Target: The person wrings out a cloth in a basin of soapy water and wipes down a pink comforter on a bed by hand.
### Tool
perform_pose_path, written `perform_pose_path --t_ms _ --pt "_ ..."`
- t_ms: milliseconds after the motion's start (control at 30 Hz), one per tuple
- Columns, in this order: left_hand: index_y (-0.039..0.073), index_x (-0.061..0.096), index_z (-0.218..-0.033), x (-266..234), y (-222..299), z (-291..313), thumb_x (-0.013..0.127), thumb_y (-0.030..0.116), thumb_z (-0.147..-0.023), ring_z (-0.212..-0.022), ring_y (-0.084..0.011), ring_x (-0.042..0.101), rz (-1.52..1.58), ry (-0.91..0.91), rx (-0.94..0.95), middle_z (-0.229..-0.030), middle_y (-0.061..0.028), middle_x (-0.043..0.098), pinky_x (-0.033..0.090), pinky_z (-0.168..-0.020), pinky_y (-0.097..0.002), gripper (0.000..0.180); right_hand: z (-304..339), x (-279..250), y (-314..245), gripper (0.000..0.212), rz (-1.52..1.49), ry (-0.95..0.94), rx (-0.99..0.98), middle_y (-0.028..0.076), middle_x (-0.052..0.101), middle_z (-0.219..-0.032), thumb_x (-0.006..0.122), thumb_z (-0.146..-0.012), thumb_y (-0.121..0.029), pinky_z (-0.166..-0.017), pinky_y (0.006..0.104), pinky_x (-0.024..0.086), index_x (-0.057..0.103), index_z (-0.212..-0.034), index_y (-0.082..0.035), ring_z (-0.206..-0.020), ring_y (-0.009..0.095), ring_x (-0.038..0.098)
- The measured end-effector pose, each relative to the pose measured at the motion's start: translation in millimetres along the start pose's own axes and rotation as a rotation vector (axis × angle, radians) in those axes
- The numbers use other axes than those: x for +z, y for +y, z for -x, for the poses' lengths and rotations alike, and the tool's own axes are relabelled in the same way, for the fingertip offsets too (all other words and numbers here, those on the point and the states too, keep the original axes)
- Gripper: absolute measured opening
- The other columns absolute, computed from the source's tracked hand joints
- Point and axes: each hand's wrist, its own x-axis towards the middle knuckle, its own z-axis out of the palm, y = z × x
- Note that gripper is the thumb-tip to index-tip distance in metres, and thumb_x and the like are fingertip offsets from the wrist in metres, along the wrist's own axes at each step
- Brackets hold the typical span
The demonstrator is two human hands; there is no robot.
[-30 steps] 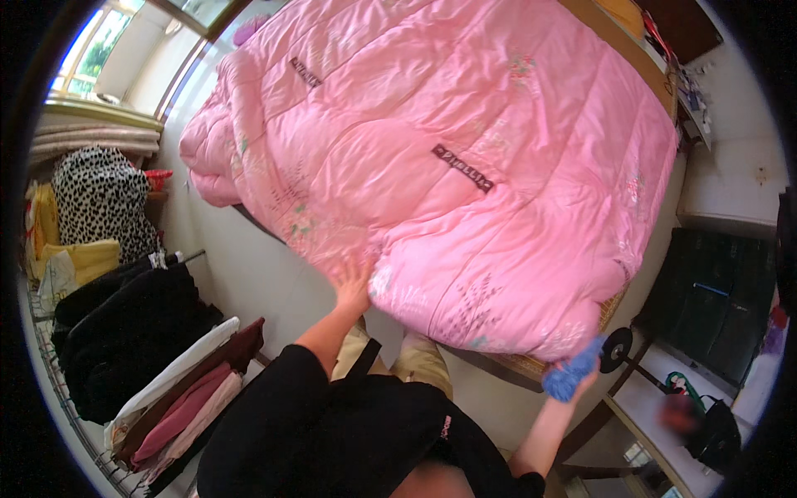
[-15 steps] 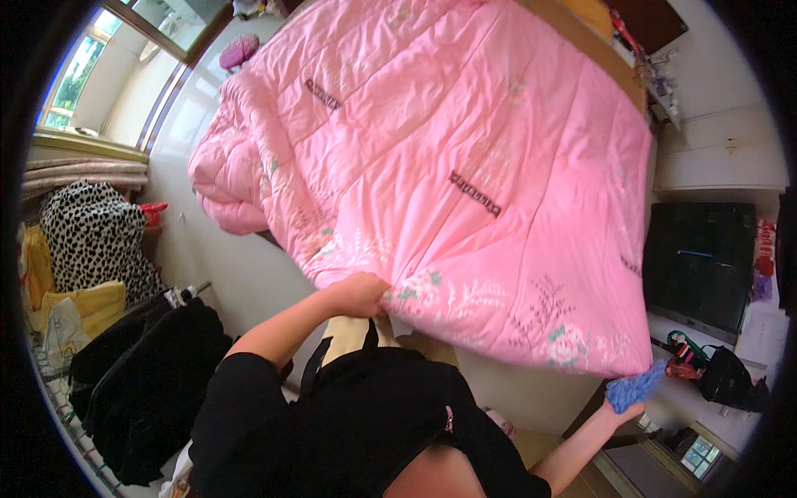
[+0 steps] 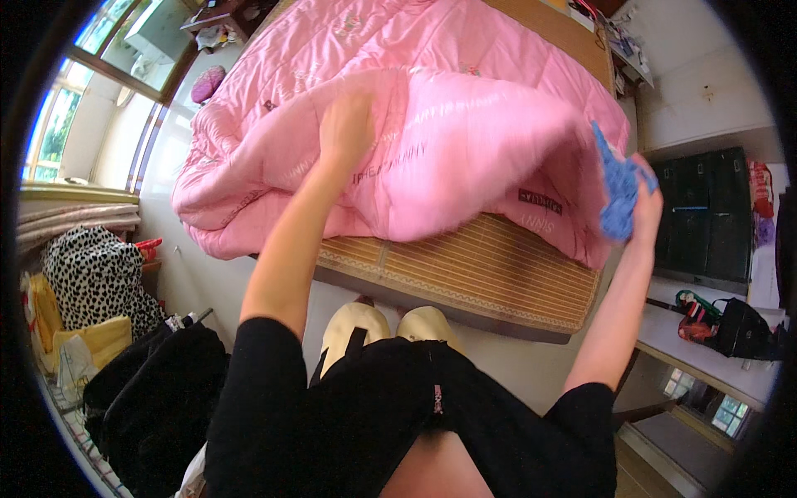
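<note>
A pink floral quilt (image 3: 415, 187) lies over the bed, its near edge lifted and folded back, so the paler underside with dark lettering shows. My left hand (image 3: 349, 120), a little blurred, is closed on the raised edge of the quilt left of the middle. At the quilt's right side my right hand (image 3: 647, 203) is closed around a crumpled blue cloth (image 3: 618, 195). Whether its fingers also hold the quilt I cannot tell. Below the lifted edge a brown woven mat (image 3: 448, 270) covers the bed's near end.
Black clothes (image 3: 166, 398) and a black-and-white spotted cloth (image 3: 100, 274) hang on a rack at the left. To the right stand a dark screen (image 3: 701, 216) and a desk (image 3: 706, 357) with a black bag (image 3: 741, 328). A purple round thing (image 3: 207, 84) sits at the far left.
Both hands have moved up and forward, lifting the quilt's near edge away from me and folding it back. The woven mat at the bed's near end has come into view.
</note>
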Motion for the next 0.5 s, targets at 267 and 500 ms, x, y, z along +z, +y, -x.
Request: perform_pose_path --t_ms 267,500 --pt "0.007 0.019 -0.15 146 75 137 0.076 0.025 -0.073 -0.137 -0.0419 0.03 0.192 -0.411 -0.175 -0.152 -0.0269 0.021 0.03 -0.111 -0.0465 0.098 179 -64 189 0.026 -0.127 0.027 0.835 0.006 0.069 -0.092 0.068 -0.088 -0.023 -0.073 0.03 0.053 0.068 -0.102 -0.002 -0.081 0.015 0.066" --pt "0.012 0.009 -0.153 245 139 86 0.078 0.035 -0.071 -0.142 -0.0426 0.019 -0.192 -0.442 0.194 -0.156 -0.0237 0.012 0.023 -0.112 -0.055 0.11 238 -74 187 0.03 -0.21 0.075 0.974 0.008 0.069 -0.098 0.068 -0.088 -0.024 -0.077 0.0329 0.054 0.065 -0.108 -0.002 -0.087 0.018 0.067"
